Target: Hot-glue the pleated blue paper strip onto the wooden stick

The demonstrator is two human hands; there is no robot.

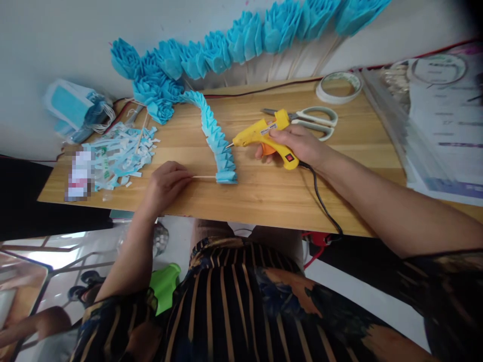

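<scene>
Paper chain point(218, 143) lies along the tabletop point(264, 198). It looks light, soft and easily crushed, so the thin stick point(204, 177) at its near end seems the safest hold. The left hand point(166, 183) pinches that stick. The right hand point(298, 145) grips the glue gun point(260, 133), its nozzle just beside the folds.

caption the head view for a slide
Right hand points yellow glue gun at blue paper chain; left hand pinches its stick

Wooden table point(264, 196), paper chain point(217, 141), scissors point(313, 120), tape roll point(320, 93), scraps point(121, 151)
</scene>
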